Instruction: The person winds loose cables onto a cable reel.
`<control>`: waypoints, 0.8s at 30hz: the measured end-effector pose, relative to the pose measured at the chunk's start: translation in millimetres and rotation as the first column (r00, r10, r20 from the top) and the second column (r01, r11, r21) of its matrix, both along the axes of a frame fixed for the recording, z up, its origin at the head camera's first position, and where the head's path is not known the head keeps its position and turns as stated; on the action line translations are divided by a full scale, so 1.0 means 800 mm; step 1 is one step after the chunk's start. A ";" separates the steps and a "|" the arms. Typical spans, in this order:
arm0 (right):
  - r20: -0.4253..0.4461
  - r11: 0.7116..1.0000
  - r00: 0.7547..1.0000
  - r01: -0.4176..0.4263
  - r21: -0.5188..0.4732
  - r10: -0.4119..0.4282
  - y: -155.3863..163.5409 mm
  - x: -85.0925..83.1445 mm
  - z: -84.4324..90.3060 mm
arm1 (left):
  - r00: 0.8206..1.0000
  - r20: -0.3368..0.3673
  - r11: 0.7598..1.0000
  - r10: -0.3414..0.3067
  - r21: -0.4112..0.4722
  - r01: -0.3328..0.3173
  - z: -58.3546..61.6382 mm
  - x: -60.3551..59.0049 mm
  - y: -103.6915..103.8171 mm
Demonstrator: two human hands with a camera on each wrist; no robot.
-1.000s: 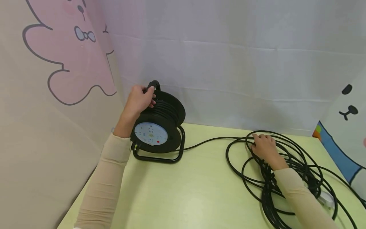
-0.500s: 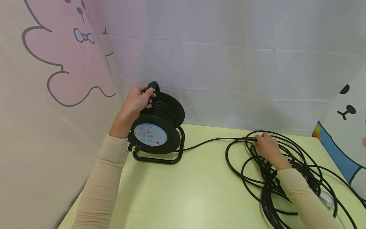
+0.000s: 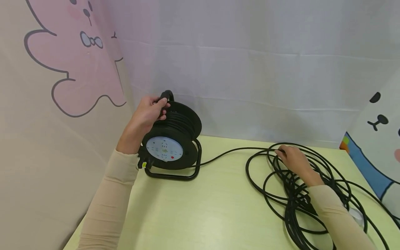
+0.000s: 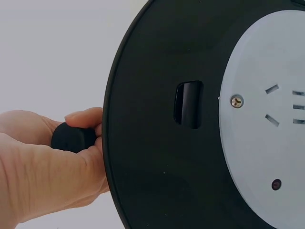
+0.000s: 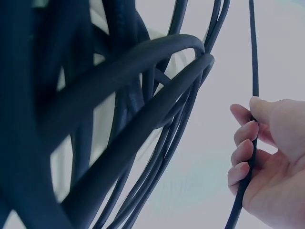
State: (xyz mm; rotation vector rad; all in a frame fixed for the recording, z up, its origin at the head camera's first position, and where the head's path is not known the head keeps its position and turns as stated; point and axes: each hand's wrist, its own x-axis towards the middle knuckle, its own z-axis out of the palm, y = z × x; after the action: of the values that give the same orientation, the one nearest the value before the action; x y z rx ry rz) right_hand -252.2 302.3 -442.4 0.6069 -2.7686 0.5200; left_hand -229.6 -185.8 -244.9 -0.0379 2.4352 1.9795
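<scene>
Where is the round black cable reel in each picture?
Head view: the cable reel stands left of centre on the table, with the left hand gripping its crank knob.
Left wrist view: the reel fills the right side, seen close up.
Right wrist view: not in it; only the right hand and the black cable.
Shared landmark: the reel's pale socket face.

reel: matt black plastic | cable: smooth black rubber | table: smooth

Both arms wear snug beige sleeves ending at the wrists.
</scene>
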 end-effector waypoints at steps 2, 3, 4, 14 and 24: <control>0.007 1.000 1.000 0.002 -0.011 -0.002 0.001 0.000 0.000 | 1.000 -0.002 1.000 -0.008 0.007 0.008 0.000 0.002 0.001; 0.009 1.000 1.000 0.003 -0.015 -0.003 0.002 0.001 0.000 | 1.000 -0.003 1.000 -0.011 0.007 0.011 0.000 0.004 0.003; 0.011 1.000 1.000 0.003 -0.020 -0.003 0.003 0.001 0.000 | 1.000 -0.004 1.000 -0.012 0.008 0.012 0.000 0.005 0.004; -0.033 0.998 0.999 -0.027 -0.051 0.026 0.001 0.012 0.011 | 1.000 -0.009 0.999 -0.026 0.044 0.027 -0.001 0.018 0.016; -0.050 0.997 0.998 -0.030 -0.075 0.026 0.003 0.014 0.012 | 0.998 -0.005 0.995 -0.063 0.080 0.063 -0.004 0.034 0.028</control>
State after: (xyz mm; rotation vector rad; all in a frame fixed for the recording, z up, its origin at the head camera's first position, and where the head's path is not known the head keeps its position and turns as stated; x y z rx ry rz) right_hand -240.9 304.6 -433.1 0.6328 -2.6847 0.6056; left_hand -202.2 -163.2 -248.0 0.0412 2.3253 2.0487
